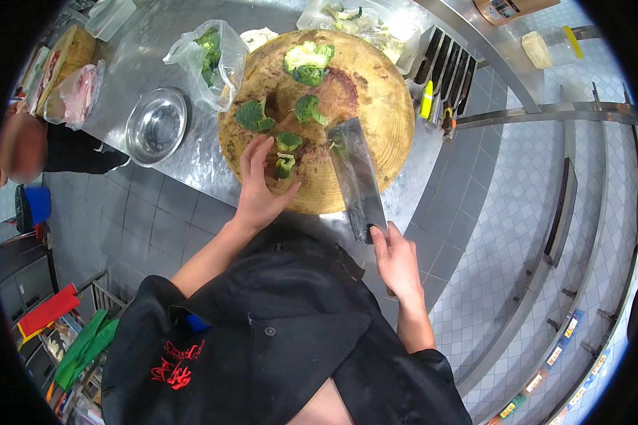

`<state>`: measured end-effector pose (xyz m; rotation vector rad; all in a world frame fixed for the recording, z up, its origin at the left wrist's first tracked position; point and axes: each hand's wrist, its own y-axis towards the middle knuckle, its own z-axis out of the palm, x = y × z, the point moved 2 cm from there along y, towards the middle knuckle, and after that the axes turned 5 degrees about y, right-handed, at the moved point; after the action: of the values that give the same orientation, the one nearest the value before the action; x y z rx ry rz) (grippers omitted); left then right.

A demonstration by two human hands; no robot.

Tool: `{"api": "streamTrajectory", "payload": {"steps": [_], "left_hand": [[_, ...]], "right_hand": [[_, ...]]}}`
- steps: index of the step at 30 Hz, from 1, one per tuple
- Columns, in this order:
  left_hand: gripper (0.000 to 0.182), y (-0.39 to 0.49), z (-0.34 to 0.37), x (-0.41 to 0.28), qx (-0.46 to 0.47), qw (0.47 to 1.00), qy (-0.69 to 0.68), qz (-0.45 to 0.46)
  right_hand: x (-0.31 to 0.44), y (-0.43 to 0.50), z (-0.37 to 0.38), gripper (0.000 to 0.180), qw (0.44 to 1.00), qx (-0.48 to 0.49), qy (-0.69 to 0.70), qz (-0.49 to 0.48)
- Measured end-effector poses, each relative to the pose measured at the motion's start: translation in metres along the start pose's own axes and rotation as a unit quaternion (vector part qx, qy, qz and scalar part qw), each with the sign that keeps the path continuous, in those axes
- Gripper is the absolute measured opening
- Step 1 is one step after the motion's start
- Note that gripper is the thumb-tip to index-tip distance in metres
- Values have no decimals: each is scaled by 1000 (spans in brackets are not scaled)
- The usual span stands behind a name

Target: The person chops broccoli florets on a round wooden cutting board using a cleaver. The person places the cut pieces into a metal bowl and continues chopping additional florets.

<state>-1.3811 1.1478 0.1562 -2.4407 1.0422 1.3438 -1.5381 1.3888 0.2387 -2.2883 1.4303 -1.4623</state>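
A wide Chinese cleaver (355, 172) is gripped by its handle in my right hand (399, 260), the blade lying over the right front part of a round wooden chopping block (388, 127). My left hand (260, 186) holds nothing; its fingers are spread at the block's front left. Two small broccoli pieces, one floret (288, 141) and a cut one (284, 166), lie just beside those fingers. Farther back are a broccoli floret (254, 115) on the left and another floret (309, 109) near the blade's tip. The largest broccoli piece (308, 62) rests at the back.
Left of the block stand a plastic bag (228, 58) holding broccoli and a steel bowl (157, 127). A clear tub (409, 58) of vegetable scraps sits behind. Several knives in a rack (446, 69) hang at the right edge. Another person (69, 149) stands at the far left.
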Motion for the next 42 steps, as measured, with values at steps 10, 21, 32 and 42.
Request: {"api": "streamTrajectory", "payload": {"steps": [10, 21, 32, 42], "left_hand": [[99, 55, 6, -4, 116, 989, 95, 12], [42, 27, -19, 32, 119, 986, 71, 92], [28, 19, -12, 32, 53, 993, 43, 96], [41, 2, -44, 48, -92, 989, 48, 106]], "right_hand": [[-10, -9, 18, 22, 992, -81, -56, -75], [-3, -49, 48, 20, 982, -164, -77, -59], [22, -46, 29, 20, 965, -72, -209, -139], [6, -23, 9, 30, 998, 29, -50, 37]]}}
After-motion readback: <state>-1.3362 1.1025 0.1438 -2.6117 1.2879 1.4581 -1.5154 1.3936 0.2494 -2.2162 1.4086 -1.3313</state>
